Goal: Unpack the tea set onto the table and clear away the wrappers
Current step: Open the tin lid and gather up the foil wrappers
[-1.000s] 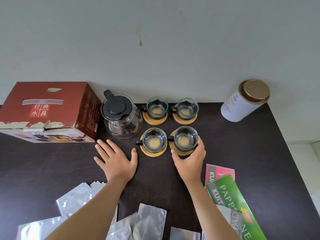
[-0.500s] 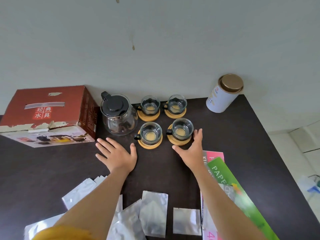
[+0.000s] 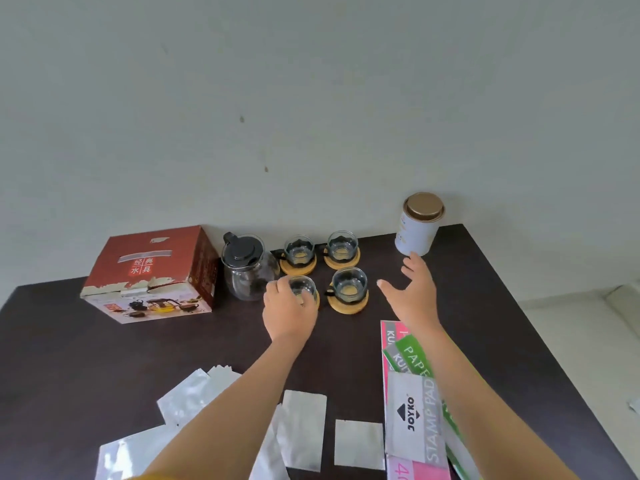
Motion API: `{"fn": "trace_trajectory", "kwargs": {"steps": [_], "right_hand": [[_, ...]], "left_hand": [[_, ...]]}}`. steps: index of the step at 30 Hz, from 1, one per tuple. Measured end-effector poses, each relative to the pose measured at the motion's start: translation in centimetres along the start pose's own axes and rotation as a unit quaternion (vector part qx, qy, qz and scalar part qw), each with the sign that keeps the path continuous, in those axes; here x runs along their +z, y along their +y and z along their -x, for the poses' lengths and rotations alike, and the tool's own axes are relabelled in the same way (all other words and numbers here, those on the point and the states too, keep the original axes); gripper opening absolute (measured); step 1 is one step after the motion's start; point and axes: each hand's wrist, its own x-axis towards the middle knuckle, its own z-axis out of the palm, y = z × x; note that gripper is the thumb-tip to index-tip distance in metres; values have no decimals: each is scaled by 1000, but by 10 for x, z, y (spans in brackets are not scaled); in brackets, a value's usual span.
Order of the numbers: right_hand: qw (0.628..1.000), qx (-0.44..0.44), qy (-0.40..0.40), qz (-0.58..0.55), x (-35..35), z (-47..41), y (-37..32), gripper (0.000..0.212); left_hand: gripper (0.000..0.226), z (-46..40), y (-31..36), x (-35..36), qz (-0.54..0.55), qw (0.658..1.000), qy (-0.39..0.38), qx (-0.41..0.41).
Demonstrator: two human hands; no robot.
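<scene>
Glass teapot with a black lid [image 3: 247, 268] and four glass cups on round bamboo coasters [image 3: 348, 289] are set out on the dark tabletop [image 3: 69, 358]. One near cup is gripped by the left hand [image 3: 289, 308]; the right hand [image 3: 414, 296] is held spread. Silver foil wrappers [image 3: 303, 429] remain to be cleared.

The left hand [image 3: 289, 308] covers the near side of the front left glass cup [image 3: 304, 289] and nearly all of the coaster under it, so the grip itself cannot be made out. The right forearm [image 3: 485, 407] hides part of the green paper packet [image 3: 414, 358]. The silver wrappers [image 3: 301, 427] and the pink packet [image 3: 415, 471] are cut off by the bottom edge. Small print on the white tin [image 3: 415, 233] is too blurred to read.
</scene>
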Motion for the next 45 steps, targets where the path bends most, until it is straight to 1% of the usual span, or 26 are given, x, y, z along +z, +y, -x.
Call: {"fn": "trace_trajectory", "kwargs": {"steps": [5, 7, 10, 13, 15, 17, 21, 24, 26, 28, 30, 33, 36, 38, 41, 45], "right_hand": [[997, -70, 44, 13, -43, -43, -16, 59], [995, -78, 57, 37, -58, -61, -19, 53], [994, -71, 63, 61, -68, -94, -19, 47], [994, -48, 45, 92, -66, -131, -16, 44], [990, -52, 45, 123, -60, -154, -11, 48], [985, -68, 45, 151, -55, -170, -11, 55], [963, -93, 51, 248, -44, -198, 1, 65], [956, -102, 58, 270, -39, -206, 9, 65], [958, -108, 72, 257, -37, -208, 13, 64], [967, -112, 90, 210, -39, -206, 12, 63], [972, -129, 118, 158, -45, -200, 10, 60], [965, -153, 182, 113, -59, -176, 16, 59], [962, -125, 216, 112, -67, -140, 44, 64], [967, -80, 207, 127, -64, -116, 68, 67], [979, -15, 164, 120, -50, -89, 91, 67], [984, -8, 91, 153, -25, -79, 100, 68]], "left_hand": [[49, -1, 82, 35, 53, 990, -4, 133], [55, -2, 109, 52, 61, 985, -23, 162], [67, -11, 140, 79, 61, 979, -61, 182], [83, -29, 164, 106, 65, 978, -105, 170], [94, -43, 177, 125, 74, 977, -134, 148], [99, -57, 186, 145, 74, 977, -155, 128], [102, -80, 195, 180, 96, 976, -177, 78], [92, -90, 200, 199, 120, 977, -162, 65], [82, -95, 201, 208, 110, 979, -145, 91], [72, -99, 201, 213, 85, 981, -133, 117], [70, -100, 200, 213, 99, 980, -134, 107], [80, -100, 198, 203, 137, 979, -127, 83], [93, -102, 188, 190, 142, 980, -105, 90], [94, -105, 179, 182, 123, 982, -96, 110], [93, -110, 170, 171, 101, 982, -90, 134], [95, -114, 161, 166, 73, 982, -109, 139]]}}
